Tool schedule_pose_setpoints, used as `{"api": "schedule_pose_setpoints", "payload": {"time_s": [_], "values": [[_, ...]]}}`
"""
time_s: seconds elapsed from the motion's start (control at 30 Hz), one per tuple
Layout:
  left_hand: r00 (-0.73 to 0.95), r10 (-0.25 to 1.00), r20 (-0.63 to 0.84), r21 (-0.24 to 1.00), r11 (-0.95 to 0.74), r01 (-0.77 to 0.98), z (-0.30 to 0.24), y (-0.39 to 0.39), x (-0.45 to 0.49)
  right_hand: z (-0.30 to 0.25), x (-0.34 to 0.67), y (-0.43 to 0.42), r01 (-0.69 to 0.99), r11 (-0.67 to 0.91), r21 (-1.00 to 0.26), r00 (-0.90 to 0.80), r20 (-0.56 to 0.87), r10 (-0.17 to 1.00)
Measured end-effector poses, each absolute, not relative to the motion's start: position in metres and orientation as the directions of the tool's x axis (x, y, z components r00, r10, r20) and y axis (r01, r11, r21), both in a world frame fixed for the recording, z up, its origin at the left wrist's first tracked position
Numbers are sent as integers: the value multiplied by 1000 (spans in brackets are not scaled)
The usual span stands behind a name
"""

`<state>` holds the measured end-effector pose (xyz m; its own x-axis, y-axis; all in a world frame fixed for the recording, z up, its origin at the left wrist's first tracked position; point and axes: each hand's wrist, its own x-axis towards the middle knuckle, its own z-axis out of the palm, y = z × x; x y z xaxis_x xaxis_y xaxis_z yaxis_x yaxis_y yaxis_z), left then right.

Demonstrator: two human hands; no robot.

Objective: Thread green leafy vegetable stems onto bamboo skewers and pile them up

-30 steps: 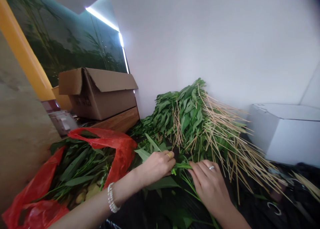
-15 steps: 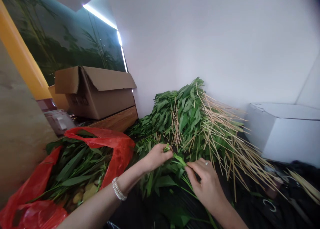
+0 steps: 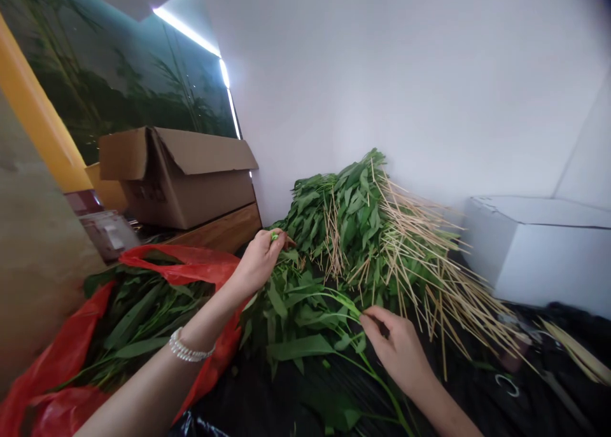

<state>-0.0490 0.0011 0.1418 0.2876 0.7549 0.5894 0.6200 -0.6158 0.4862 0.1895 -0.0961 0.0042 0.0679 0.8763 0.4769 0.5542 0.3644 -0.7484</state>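
Observation:
My left hand [image 3: 260,259] is raised, its fingers closed on the cut end of a leafy green stalk [image 3: 296,303] that hangs down from it. My right hand [image 3: 398,348] lies lower, pinching the same stalk's thin stem where it bends over the black table [image 3: 477,392]. Behind both hands rises a heap of leafy greens threaded on bamboo skewers [image 3: 382,233], the sticks fanning out to the right.
A red plastic bag [image 3: 62,360] of loose greens lies open at the left. A cardboard box [image 3: 181,173] sits behind it on a wooden ledge. A white box [image 3: 534,246] stands at the right against the white wall. Loose leaves litter the table.
My left hand has lifted up and to the left, drawing the stalk out from the pile. My right hand stayed low and slid along the stem.

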Motion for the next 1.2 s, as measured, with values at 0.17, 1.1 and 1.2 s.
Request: {"api": "schedule_pose_setpoints", "payload": {"time_s": [0.17,1.1,1.2], "values": [[271,757,595,514,-617,596,146,-17,-51,8,187,-99,484,300,-822,70,378,923],[915,355,191,-379,-833,403,71,-39,1,5,181,-99,644,402,-652,-42,494,869],[933,318,170,-401,-842,361,69,-36,2,9,181,-101,600,390,-699,-46,457,888]]}}
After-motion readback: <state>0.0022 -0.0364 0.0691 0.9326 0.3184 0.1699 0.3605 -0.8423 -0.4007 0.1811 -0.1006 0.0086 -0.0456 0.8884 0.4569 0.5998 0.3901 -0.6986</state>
